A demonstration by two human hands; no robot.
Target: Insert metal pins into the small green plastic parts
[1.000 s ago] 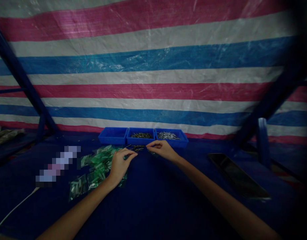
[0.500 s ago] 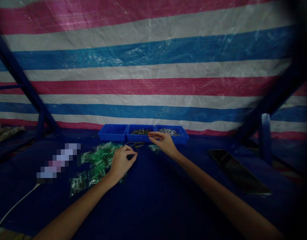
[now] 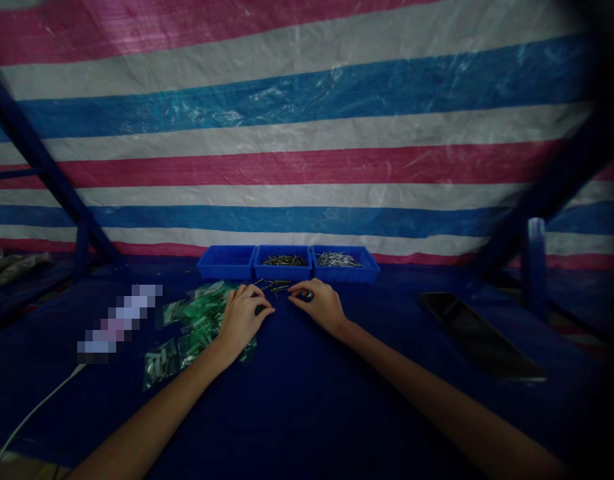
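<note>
Through my head camera I can read no lettering, number or sign; the pixelated lavender-and-pink strip left of the blue rectangular plastic bins is illegible.

- The left hand, its thumb and finger pinched close, is beside the green packets; whether it holds anything is unclear.
- The right hand bends its fingers toward its thumb, near the loose screws; its grip is too dim to read.
- Three blue trays stand in a row behind the hands: left tray, middle tray with brassy screws, right tray with silvery screws.
- A phone lies right on the blue table.
- A white cable runs at left.
- A striped tarp hangs behind.
</note>
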